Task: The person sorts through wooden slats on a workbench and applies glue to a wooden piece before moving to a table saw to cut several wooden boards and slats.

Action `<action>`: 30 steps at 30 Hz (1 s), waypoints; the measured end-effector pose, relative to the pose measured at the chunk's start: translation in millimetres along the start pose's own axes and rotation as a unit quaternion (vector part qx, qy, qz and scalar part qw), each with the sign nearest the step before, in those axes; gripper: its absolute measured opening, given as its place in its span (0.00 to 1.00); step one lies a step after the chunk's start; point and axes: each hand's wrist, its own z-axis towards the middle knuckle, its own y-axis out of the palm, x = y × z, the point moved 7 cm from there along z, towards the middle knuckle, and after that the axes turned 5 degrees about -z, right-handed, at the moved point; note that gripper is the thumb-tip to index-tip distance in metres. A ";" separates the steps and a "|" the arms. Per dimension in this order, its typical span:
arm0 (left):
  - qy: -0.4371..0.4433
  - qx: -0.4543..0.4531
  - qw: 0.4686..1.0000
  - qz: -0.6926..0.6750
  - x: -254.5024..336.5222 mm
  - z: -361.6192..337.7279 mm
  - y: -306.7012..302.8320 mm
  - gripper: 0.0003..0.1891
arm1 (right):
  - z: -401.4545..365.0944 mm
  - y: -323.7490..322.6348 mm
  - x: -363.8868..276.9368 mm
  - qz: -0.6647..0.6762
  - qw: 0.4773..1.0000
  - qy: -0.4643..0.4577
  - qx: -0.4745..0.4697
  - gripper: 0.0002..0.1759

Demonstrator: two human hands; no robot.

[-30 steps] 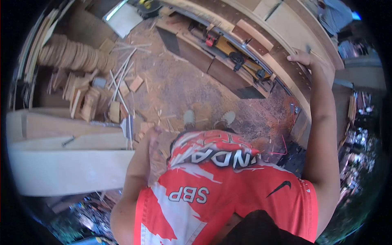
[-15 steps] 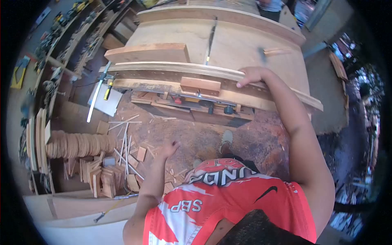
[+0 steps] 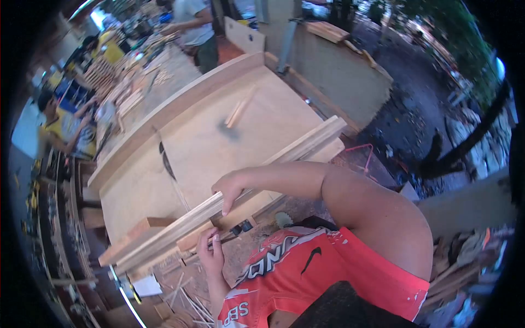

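My right hand grips the long wooden rail laid across the plywood worktop, with the thumb on its near side and the fingers over the top. Lower and closer to me is my left hand, its fingers curled beside a small wooden block at the rail's near side. What those fingers hold, if anything, is hidden. Black knobs show under the worktop's near edge. A dark slot cuts across the top beyond the rail.
A thick board lies behind the rail's left end. Thin offcuts rest farther back on the worktop. A raised wooden strip borders its far side. Several people work beyond, one in a white shirt. Sticks litter the floor.
The view has turned to the right, bringing people and the yard into sight. My left hand has risen from above the floor to the small block. My right hand stays on the rail.
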 end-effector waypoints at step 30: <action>-0.212 0.059 0.937 0.272 59.6 145.7 319.7 0.15 | -542.5 -235.6 835.4 0.179 0.648 0.370 0.641 0.28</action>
